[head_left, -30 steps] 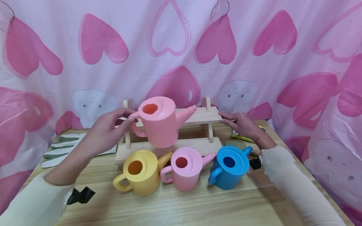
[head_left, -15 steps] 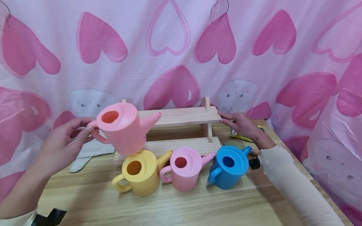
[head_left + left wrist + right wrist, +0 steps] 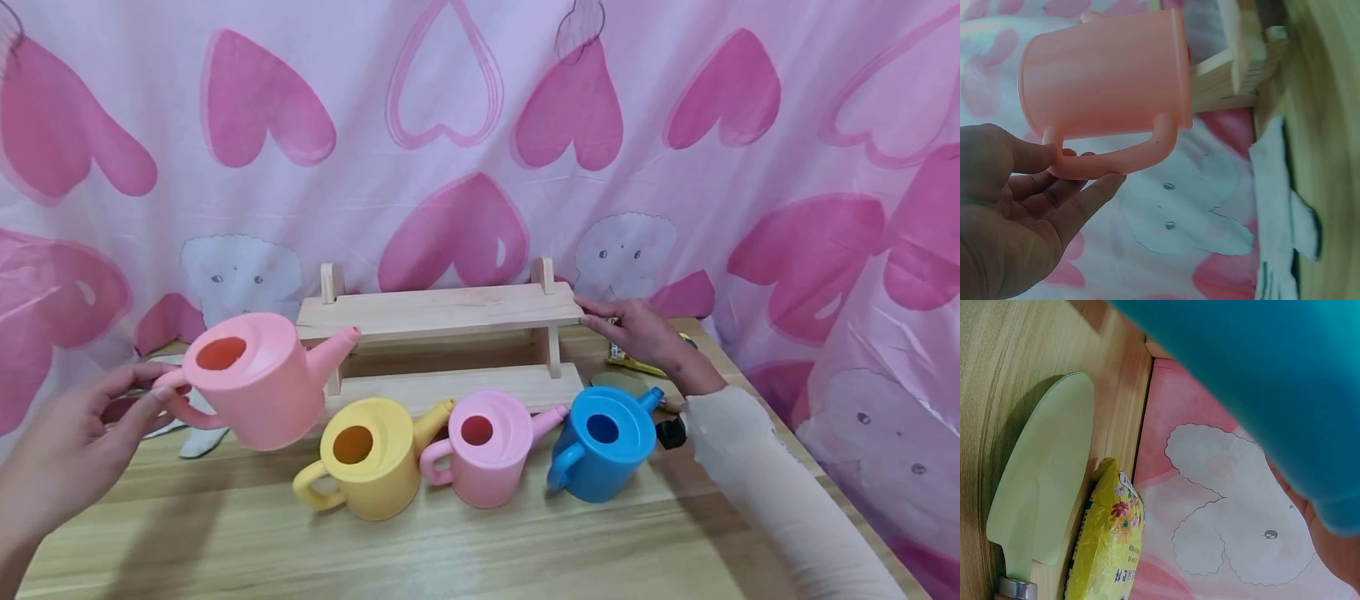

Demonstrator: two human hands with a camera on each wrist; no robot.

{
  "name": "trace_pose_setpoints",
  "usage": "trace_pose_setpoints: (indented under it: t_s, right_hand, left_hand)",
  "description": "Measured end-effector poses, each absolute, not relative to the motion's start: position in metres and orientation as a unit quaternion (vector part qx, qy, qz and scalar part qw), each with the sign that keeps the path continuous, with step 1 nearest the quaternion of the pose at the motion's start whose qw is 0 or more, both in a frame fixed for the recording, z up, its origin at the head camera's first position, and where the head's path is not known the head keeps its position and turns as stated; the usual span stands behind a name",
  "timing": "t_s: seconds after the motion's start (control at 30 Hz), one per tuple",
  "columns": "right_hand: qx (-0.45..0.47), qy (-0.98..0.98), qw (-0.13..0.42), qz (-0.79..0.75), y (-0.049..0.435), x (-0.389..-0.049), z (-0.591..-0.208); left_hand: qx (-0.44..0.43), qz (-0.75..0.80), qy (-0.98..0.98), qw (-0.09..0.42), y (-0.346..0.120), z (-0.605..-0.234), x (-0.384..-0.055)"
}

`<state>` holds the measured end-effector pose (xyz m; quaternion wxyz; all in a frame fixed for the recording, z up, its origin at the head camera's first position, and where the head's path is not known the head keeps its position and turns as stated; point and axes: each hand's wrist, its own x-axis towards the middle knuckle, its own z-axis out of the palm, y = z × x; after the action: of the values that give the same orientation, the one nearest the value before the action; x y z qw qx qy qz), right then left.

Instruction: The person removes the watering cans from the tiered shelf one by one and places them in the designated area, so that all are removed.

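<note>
My left hand (image 3: 82,442) pinches the handle of a salmon-pink watering can (image 3: 255,392), lifted off the table at the left; in the left wrist view the thumb and fingers are at the upper part of its handle (image 3: 1116,164). At the shelf's right end, my right hand (image 3: 637,333) touches the top board of a two-step wooden shelf (image 3: 442,310) with extended fingers. In front of the shelf stand a yellow watering can (image 3: 378,462), a lighter pink watering can (image 3: 491,458) and a blue watering can (image 3: 603,450). The blue one covers much of the right wrist view.
White gloves with green stripes (image 3: 1275,206) lie at the left of the table, partly hidden. Behind the blue can, a pale green trowel (image 3: 1047,469) lies beside a yellow packet (image 3: 1110,544). A pink heart-print curtain (image 3: 442,67) hangs behind the table.
My left hand has carried the salmon-pink watering can leftward and lower, away from the front of the shelf. The right hand stays at the shelf's end, and the other cans stand where they were.
</note>
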<state>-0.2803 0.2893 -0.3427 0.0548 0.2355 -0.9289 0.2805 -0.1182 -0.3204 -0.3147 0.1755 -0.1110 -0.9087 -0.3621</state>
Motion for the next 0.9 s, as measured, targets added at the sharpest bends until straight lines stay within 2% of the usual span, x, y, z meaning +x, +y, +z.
trace_pose_setpoints:
  t_s: [0.47, 0.9]
  right_hand:
    - [0.233, -0.929, 0.054, 0.281, 0.289, -0.279, -0.341]
    - [0.237, -0.929, 0.057, 0.280, 0.289, -0.280, -0.342]
  left_hand:
    - [-0.144, -0.450, -0.865, 0.171, -0.326, -0.350, -0.098]
    - [-0.078, -0.418, -0.896, 0.132, -0.330, -0.373, -0.083]
